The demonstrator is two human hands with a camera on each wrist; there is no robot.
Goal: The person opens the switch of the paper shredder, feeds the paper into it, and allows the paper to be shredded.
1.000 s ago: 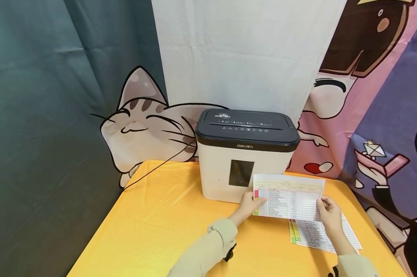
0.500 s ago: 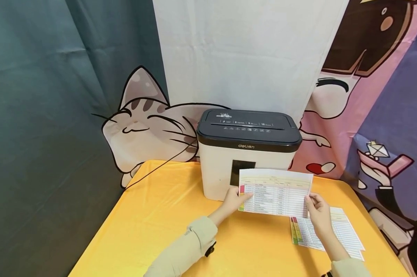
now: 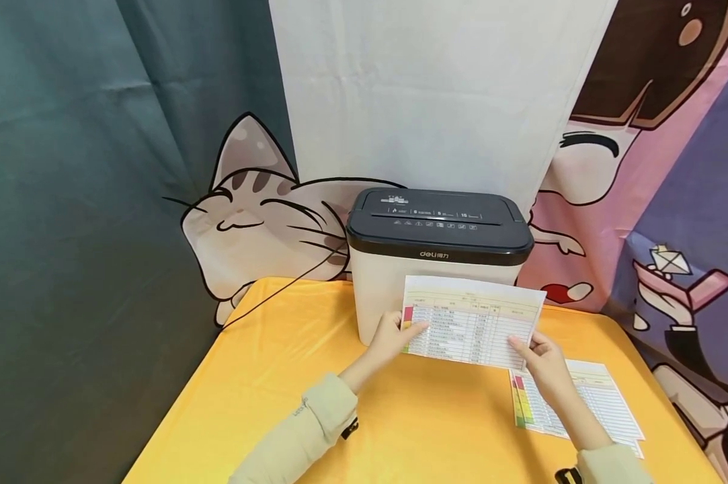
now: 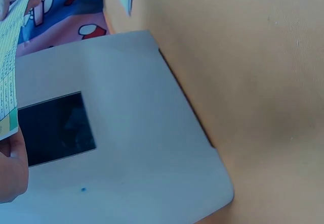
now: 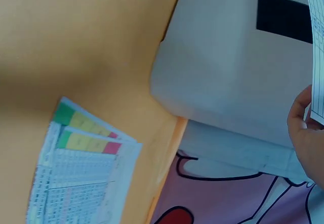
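Note:
A printed paper sheet (image 3: 460, 323) with table rows and a coloured left strip is held up in front of the paper shredder (image 3: 378, 269). My left hand (image 3: 390, 336) pinches its left edge, thumb on the printed side. At the lower right of the sheet, my right hand (image 3: 544, 363) pinches it the same way. The left wrist view shows part of the left hand (image 4: 12, 168) at the sheet's corner. In the right wrist view the right hand (image 5: 309, 138) grips the other end. The sheet hides the shredder's front window in the head view.
More printed sheets (image 3: 599, 396) lie overlapping on the yellow tablecloth (image 3: 267, 376), right of the shredder. The shredder's dark lid has a long feed slot (image 3: 439, 218). A black cord (image 3: 279, 289) runs left from it. Printed curtains hang behind the table.
Both hands have carried the sheet left and upward, away from the sheets on the table and in front of the shredder. The right thumb now lies further in over the sheet.

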